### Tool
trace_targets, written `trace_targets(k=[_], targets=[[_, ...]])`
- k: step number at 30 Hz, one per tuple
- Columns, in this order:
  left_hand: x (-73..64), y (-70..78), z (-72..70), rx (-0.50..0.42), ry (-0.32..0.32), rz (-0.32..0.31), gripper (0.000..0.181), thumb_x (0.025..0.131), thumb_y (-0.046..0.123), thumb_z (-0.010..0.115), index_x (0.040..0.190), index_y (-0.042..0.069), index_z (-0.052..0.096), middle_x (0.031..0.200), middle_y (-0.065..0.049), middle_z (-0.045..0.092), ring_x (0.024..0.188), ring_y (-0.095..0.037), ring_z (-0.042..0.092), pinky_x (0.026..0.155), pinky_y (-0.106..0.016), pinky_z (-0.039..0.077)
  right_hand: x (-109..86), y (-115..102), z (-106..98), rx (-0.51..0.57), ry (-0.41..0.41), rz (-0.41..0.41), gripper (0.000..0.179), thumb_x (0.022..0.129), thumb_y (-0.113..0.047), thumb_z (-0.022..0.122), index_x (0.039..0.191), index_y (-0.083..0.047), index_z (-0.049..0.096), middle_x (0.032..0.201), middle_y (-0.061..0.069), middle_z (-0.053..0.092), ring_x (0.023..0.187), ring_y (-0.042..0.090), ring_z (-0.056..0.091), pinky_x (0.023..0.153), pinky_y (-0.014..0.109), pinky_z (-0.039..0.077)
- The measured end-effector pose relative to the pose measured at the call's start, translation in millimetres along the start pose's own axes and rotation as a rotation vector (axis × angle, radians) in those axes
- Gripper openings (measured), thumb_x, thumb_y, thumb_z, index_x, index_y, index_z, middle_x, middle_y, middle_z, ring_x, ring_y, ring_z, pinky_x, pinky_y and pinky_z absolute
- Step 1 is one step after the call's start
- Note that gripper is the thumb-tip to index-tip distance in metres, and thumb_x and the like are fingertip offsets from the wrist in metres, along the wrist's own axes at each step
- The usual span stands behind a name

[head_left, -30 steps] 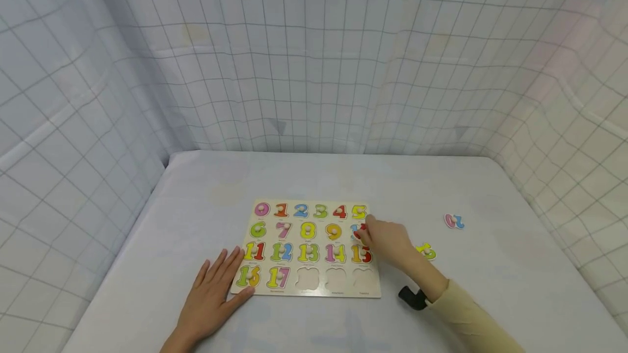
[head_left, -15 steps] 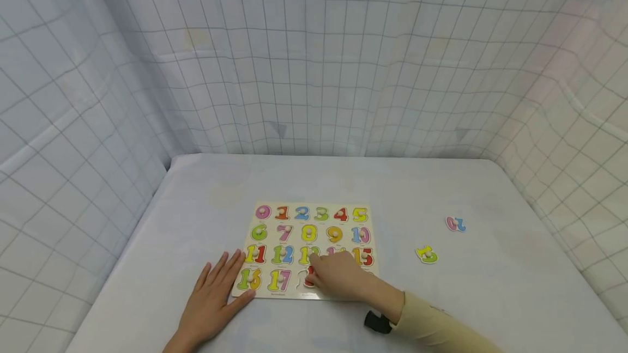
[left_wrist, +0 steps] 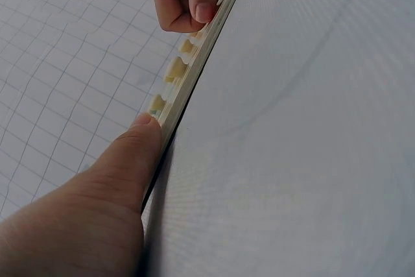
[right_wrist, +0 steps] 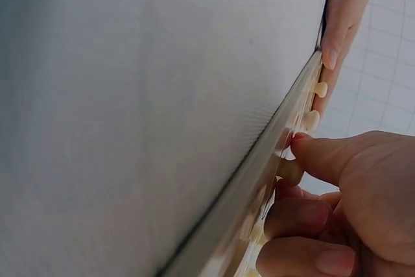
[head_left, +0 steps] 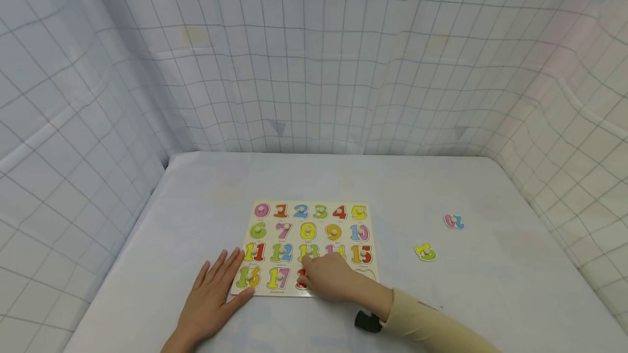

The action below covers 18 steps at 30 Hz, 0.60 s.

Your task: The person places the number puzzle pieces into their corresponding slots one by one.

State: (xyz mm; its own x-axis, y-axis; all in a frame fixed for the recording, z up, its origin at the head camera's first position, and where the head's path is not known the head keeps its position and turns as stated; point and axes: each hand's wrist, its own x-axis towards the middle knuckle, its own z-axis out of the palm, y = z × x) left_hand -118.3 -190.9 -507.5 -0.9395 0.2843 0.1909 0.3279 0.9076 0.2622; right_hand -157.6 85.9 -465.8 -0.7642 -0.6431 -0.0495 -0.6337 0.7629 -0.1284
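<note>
A wooden number puzzle board [head_left: 321, 241] lies on the table, with knobbed number pieces in most of its recesses. My left hand [head_left: 208, 301] rests flat against the board's left edge, its thumb [left_wrist: 126, 160] over the front left corner. At the bottom row, just right of the 17 piece [head_left: 278, 277], my right hand [head_left: 328, 275] pinches a red number puzzle piece [head_left: 301, 279] by its knob [right_wrist: 290, 170]. The hand hides most of that piece; how deep it sits in its recess cannot be told. Part of an outlined recess [head_left: 367, 274] shows beyond the wrist.
Right of the board lie two loose pieces, a yellow-green 19 [head_left: 424, 253] and a pink-and-blue 20 [head_left: 453, 221]. A black wrist device [head_left: 368, 321] sits under the right sleeve [head_left: 432, 323]. Gridded cloth walls [head_left: 314, 70] enclose the white table [head_left: 216, 178] behind and at both sides.
My right hand has carried the red piece left and down from beside the 10 to the bottom row, then shifted slightly further left. My left hand stays in place.
</note>
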Motion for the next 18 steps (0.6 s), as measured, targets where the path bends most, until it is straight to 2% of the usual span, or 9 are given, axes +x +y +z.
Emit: trace_targets(k=[5,18], targets=[[0.4,0.4,-0.7,0.003,-0.004,-0.001,0.080,0.089,0.062,0.050,0.151,0.017,0.027,0.153,-0.002,0.029,0.142,-0.024,0.016,0.113,-0.041,-0.001,0.5,-0.1,-1.7,0.031,-0.026,0.003,0.028,0.096,-0.037,0.055,0.080,-0.015,0.050,0.052,-0.008,0.036,0.045,0.006,0.033,0.041,0.023,0.021],[-0.1,1.5,-2.1,0.007,0.010,0.012,0.079,0.089,0.060,0.051,0.151,0.016,0.029,0.152,-0.003,0.030,0.141,-0.024,0.017,0.113,-0.040,-0.002,-2.5,1.4,-3.4,0.052,-0.018,-0.005,0.028,0.095,-0.040,0.056,0.082,-0.016,0.050,0.052,-0.008,0.032,0.044,0.007,0.030,0.042,0.023,0.019]])
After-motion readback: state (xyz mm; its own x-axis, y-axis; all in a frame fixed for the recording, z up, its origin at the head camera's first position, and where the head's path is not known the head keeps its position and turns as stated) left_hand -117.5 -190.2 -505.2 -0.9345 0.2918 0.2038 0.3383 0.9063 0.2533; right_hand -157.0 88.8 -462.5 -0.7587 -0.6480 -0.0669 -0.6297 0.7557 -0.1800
